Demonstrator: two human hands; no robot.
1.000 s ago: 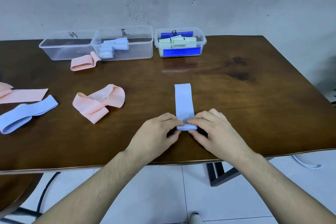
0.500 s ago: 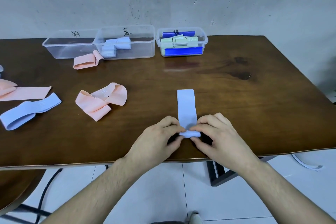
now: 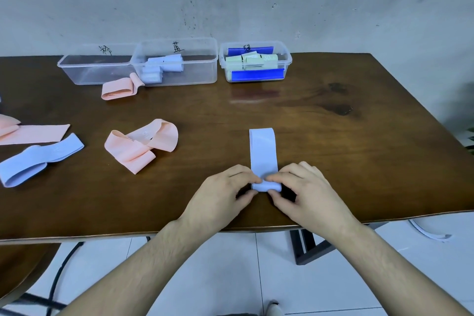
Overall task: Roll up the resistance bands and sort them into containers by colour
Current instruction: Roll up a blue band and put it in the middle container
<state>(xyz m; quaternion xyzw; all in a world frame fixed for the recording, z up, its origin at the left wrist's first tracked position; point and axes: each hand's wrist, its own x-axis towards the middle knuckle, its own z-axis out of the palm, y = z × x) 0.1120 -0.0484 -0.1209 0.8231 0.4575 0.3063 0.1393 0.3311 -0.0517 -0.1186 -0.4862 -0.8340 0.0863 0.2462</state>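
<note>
A: Two hands on one blue band [image 3: 263, 147], near the table's [image 3: 333, 141] front edge. Left hand [image 3: 220, 195] and right hand [image 3: 306, 194] each pinch an end of the small roll at the band's near end, fingers on top, thumbs at the near side.

B: Axis?

A: Band's long axis runs straight away from the person, toward the back edge. Unrolled part lies flat on the wood, beyond the fingertips. Roll axis runs left to right, so it sits between the hands; neither hand is nearer.

B: Next move, by your judgement?

A: Keep rolling away from the body along that long axis. Both hands must advance evenly or the roll will likely skew. Only a few turns done; most of the strip is still flat.

B: Destination?

A: Middle box [image 3: 177, 64] at the back edge already holds blue rolls. Left box [image 3: 95, 67] looks empty; right box [image 3: 256, 63] holds pale green rolls.

B: Remaining stock?

A: Unrolled: a pink band [image 3: 139, 145] left of centre, another blue band [image 3: 38, 156] and a pink strip [image 3: 33, 133] at the left edge, one folded pink piece [image 3: 119, 88] just in front of the boxes.
</note>
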